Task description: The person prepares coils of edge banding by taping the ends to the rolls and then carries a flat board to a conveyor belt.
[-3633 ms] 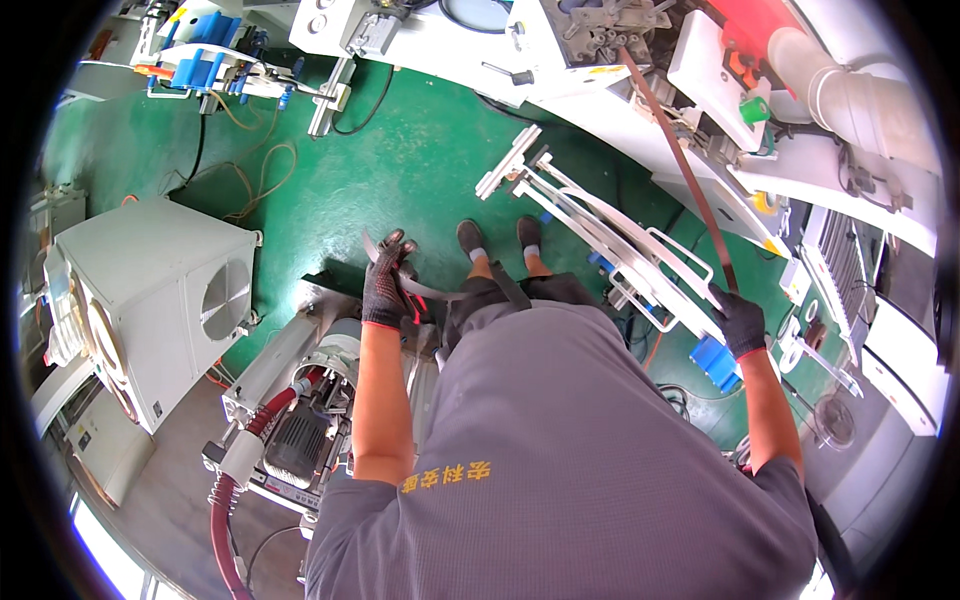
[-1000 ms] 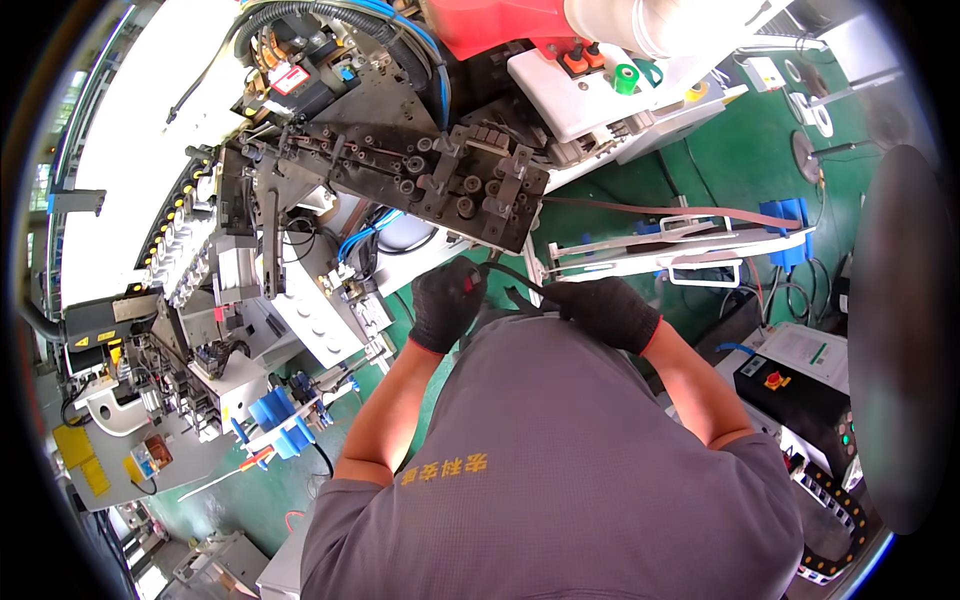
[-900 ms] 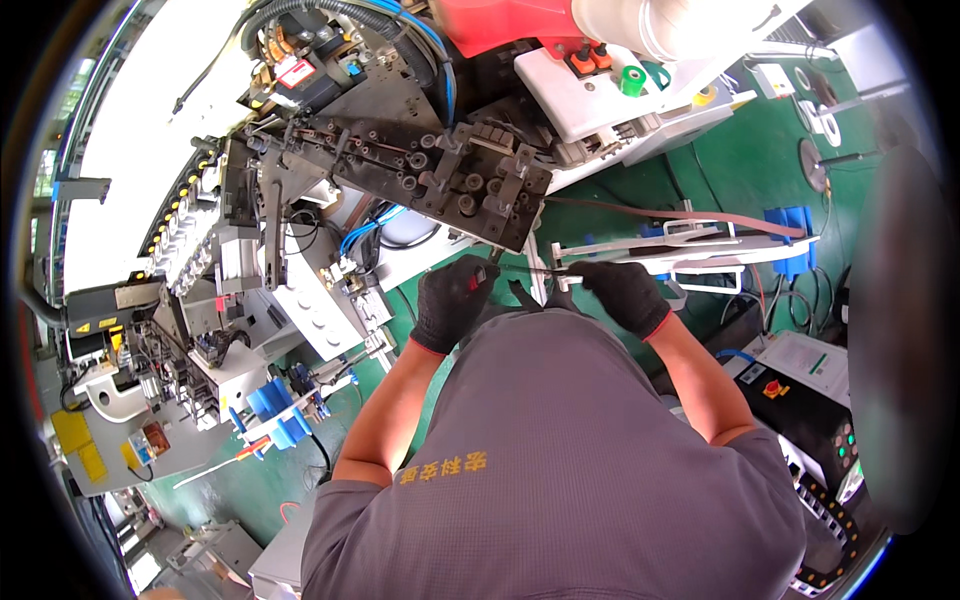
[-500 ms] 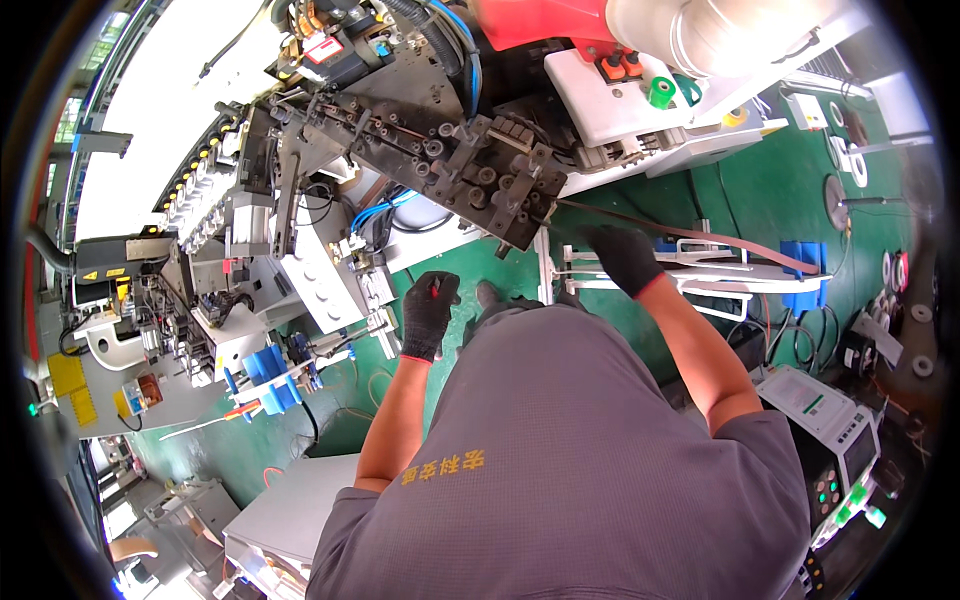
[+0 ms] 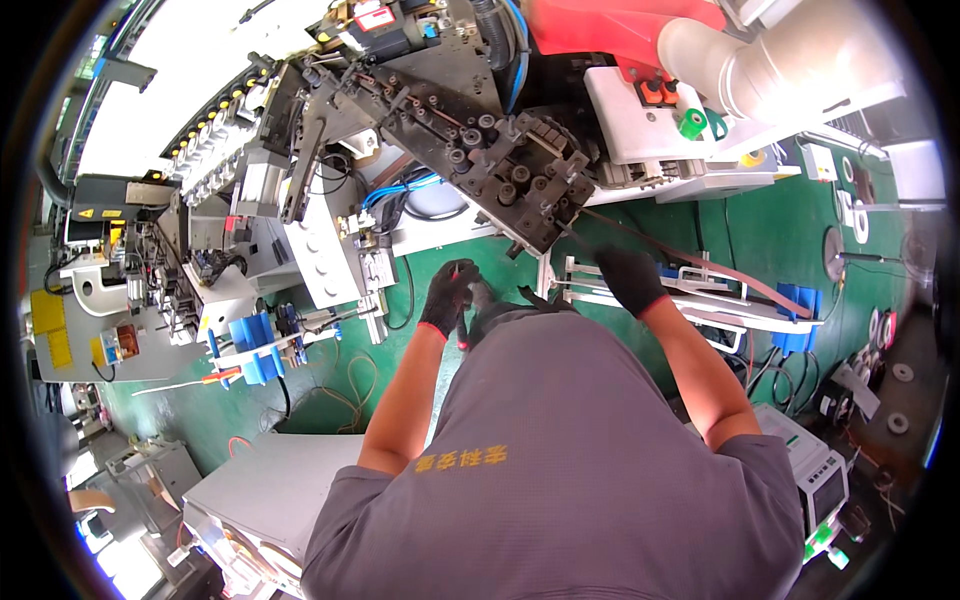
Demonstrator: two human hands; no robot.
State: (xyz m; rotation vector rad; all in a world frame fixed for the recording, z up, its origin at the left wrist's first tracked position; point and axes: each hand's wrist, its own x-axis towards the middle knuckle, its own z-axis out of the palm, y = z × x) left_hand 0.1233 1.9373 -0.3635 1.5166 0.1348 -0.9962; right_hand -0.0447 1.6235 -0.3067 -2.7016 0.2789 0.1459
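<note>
Strap (image 5: 745,281), brown, stretched between roller block (image 5: 520,180) and blue holder (image 5: 798,318), right gloved hand (image 5: 632,279) positioned near strap, left gloved hand (image 5: 449,298) curled, well apart from strap, could not tell grip of either.

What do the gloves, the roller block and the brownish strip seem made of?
Gloves: likely knitted fabric, matt black with red cuff edges.
Roller block: probably steel, dark, with dull glints on its rollers.
Brownish strip: thin, smooth-looking, gently curved; metal or plastic, the picture leaves it open.
</note>
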